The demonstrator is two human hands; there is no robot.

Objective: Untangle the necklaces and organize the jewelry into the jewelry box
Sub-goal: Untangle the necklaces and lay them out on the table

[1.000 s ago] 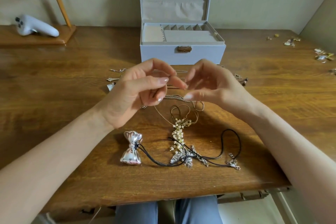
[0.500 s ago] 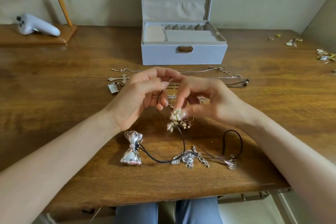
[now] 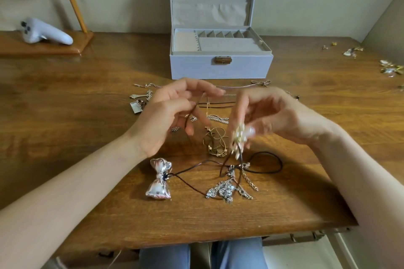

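Untangling: left hand (image 3: 168, 120) pinches cord (image 3: 192, 113), right hand (image 3: 275, 116) pinches pearl cluster (image 3: 239, 135). Cord limp, light; pearl cluster likely fragile; grip cord at its 6 o'clock.

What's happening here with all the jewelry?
A person is untangling necklaces over a wooden table. The left hand pinches a dark cord; the right hand holds a pearl cluster, blurred by motion. A silver bow and a sparkly pendant lie on the table, their cords crossing. The open jewelry box behind looks empty.
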